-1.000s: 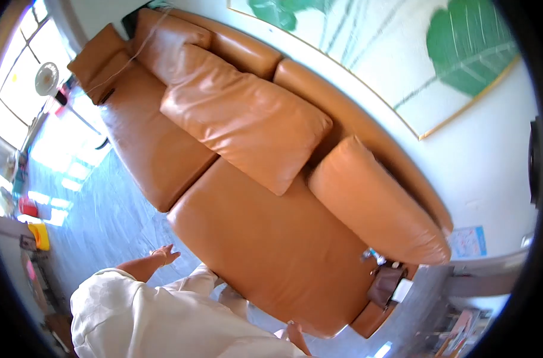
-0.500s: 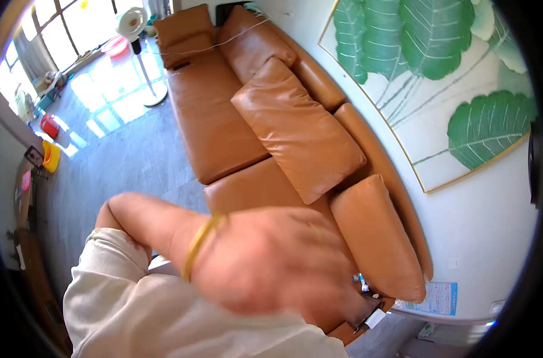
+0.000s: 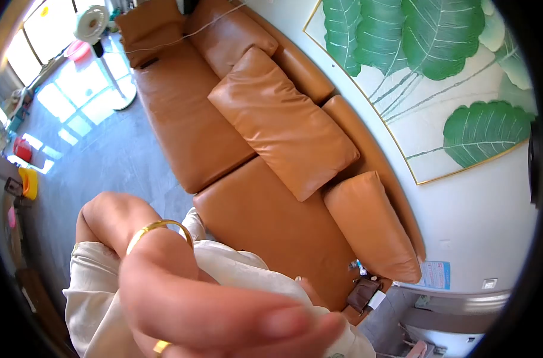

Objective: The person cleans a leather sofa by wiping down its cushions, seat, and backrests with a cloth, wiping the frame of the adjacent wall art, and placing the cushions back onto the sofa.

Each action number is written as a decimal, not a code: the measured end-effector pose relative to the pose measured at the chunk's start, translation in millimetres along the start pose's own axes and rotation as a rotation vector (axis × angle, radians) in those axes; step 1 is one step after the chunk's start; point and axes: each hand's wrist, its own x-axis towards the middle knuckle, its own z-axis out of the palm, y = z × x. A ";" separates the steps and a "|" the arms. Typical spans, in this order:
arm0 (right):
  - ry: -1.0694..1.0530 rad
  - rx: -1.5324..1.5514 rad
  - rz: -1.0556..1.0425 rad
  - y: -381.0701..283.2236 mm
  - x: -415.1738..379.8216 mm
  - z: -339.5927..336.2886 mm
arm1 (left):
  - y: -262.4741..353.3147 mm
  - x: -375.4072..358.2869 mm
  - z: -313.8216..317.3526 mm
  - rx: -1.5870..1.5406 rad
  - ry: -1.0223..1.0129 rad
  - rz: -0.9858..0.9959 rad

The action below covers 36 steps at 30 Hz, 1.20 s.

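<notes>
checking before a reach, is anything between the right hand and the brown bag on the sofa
Nothing visible: only the sofa seat shows between the right hand and the brown bag. The small items beside the bag, toward the cushion, look off that line.

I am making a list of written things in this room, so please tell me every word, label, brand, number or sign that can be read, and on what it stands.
No text can be read.
Light-blue paper sheet by the white wall: print too small and blurred.
White round-headed fan: no lettering made out.
Gold-framed green-leaf painting: no lettering made out.
</notes>
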 end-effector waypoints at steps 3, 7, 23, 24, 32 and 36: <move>0.027 -0.039 -0.007 -91.3 25.9 -3.2 | -146.3 -2.6 -13.3 -0.027 -0.191 0.306; 0.174 0.065 -0.319 -265.5 60.7 -42.2 | -355.4 -40.3 25.3 0.051 -0.419 0.206; 0.592 -0.051 -0.466 -588.8 217.4 -255.4 | -665.1 -249.0 366.8 0.534 -1.442 -0.187; 0.617 -0.117 -0.460 -592.4 205.8 -244.0 | -673.3 -250.9 374.9 0.569 -1.426 -0.140; 1.004 -0.021 -0.816 -531.0 114.2 -147.7 | -678.7 -223.2 377.0 0.657 -1.818 -0.063; 1.060 0.155 -0.876 -537.1 90.8 -174.0 | -691.2 -242.3 335.3 0.538 -1.472 0.011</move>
